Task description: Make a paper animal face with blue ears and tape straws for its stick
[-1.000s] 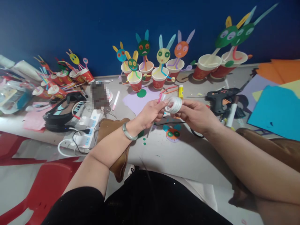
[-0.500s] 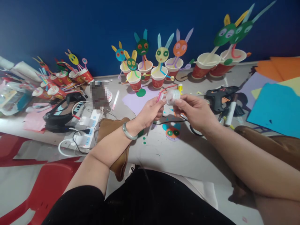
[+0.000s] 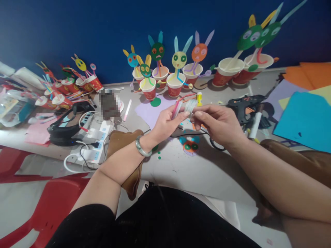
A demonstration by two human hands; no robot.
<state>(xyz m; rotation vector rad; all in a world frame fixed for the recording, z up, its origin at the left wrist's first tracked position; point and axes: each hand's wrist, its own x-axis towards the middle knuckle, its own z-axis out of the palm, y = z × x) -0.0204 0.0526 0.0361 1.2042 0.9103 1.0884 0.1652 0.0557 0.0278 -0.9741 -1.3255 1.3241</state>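
Observation:
Near the middle of the view, my left hand [image 3: 168,120] is closed round a pink and white straw [image 3: 177,106] and also pinches the left side of a translucent tape roll [image 3: 190,107]. My right hand [image 3: 213,120] is closed at the right side of the same roll, its thumb and index finger together. Whether a loose tape end lies between those fingers cannot be made out. Below the hands, an orange paper face [image 3: 190,147] with green eyes and blue ears lies on the table. A yellow glue stick [image 3: 199,99] is just behind the roll.
Red paper cups [image 3: 174,86] with paper rabbit figures stand along the blue wall. To the right are a black glue gun [image 3: 244,106], a white marker [image 3: 255,124] and a blue sheet [image 3: 305,120]. A power strip [image 3: 99,146] with cables lies left, beside a brown cloth [image 3: 120,141].
The tape roll has turned between my hands, and my left thumb has moved right onto it. The straw has tilted slightly. My right hand has shifted slightly to the right.

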